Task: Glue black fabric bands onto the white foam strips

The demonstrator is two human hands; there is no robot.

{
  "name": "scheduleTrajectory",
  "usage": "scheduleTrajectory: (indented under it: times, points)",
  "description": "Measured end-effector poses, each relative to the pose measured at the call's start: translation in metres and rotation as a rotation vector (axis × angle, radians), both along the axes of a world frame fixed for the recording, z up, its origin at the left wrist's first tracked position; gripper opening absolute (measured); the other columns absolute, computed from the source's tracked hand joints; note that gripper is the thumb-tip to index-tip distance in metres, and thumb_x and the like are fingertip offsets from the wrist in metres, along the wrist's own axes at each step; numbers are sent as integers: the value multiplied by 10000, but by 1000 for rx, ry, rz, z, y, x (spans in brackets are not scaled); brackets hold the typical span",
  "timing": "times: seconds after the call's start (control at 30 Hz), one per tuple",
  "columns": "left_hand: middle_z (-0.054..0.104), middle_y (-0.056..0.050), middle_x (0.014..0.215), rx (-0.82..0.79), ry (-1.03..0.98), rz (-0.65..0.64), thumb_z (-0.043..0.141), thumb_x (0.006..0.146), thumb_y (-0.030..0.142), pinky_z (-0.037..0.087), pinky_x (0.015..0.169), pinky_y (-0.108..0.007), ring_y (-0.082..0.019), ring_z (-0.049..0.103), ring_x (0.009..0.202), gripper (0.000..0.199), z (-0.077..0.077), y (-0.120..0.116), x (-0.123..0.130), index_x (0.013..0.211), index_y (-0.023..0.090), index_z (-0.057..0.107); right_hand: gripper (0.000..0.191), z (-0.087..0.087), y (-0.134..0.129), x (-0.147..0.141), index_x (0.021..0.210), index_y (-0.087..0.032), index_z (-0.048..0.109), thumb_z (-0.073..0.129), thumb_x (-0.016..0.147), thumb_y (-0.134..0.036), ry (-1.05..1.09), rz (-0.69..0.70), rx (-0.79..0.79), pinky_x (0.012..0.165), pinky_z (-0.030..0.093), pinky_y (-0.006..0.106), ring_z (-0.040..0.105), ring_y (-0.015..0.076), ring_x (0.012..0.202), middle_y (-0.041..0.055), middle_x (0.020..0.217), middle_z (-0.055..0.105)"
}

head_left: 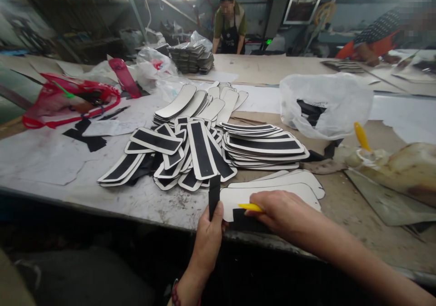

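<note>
My left hand [209, 233] is closed on a black strip [214, 191], which stands up between thumb and fingers. My right hand [284, 213] is wrapped round a yellow-handled tool [250, 207]; its working end is not visible. Below that hand, a black piece [243, 219] lies on a white curved panel [272, 194] at the table's front edge. More white panels [308, 181] are fanned out just behind. Farther back is a loose heap of white panels with black strips on them [202, 151], beside a neater stack of the same kind [265, 143].
Plain white panels [177, 101] are piled behind the heap. A clear plastic bag [327, 101] and a yellowed container with a yellow handle [361, 135] stand right. A red bag [68, 99] lies left. Two people work across the table [259, 65].
</note>
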State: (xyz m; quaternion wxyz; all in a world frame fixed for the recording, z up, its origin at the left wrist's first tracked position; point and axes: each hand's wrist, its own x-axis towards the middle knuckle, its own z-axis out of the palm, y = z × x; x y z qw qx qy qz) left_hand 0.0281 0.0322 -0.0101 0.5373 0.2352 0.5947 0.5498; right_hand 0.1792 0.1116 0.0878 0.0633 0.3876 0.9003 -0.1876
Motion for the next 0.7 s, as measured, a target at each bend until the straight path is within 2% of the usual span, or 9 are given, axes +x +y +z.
scheduleTrajectory:
  times: [0.07,0.17,0.3,0.43,0.6,0.7]
  points:
    - [512,24,672,11,-28,-1,531,825,494,346,538,-215,-100,408,586,335,1,0,-1,839,160,549,116,1,6,-13,756,-198,600,524,840,-223,-74,23,21,547,282,270,600,208,691,56,775,668]
    - [475,40,626,5,-39,-9,528,826,497,338,519,-210,-92,400,561,332,1,-1,-3,781,168,540,122,-4,9,-20,760,-195,607,523,841,-232,-74,24,-8,555,286,264,603,201,700,52,768,670]
    - [509,32,587,6,89,-8,588,782,490,393,562,-231,-116,471,570,320,-1,-2,-7,725,177,566,173,-11,6,-21,757,-189,593,486,871,-262,-40,-28,-76,568,299,260,586,185,689,44,750,660]
    - [658,-34,809,22,149,-39,643,750,434,458,702,-285,-195,596,785,299,-3,-1,-8,891,172,619,176,-18,0,-24,756,-184,575,473,881,-256,-6,-57,-105,576,305,265,566,177,671,41,745,646]
    - [657,-64,1059,81,73,-102,599,799,411,434,891,-334,-231,576,1030,338,-5,0,-11,1042,176,579,277,-22,-4,-14,754,-184,545,413,927,-354,131,-60,-126,592,344,266,528,157,634,29,726,606]
    - [601,-68,1209,98,20,-158,569,827,399,412,942,-339,-234,524,1134,341,-4,-1,-14,1096,191,559,305,-12,-3,2,799,-192,553,374,940,-394,298,-78,35,667,373,282,525,170,710,33,766,592]
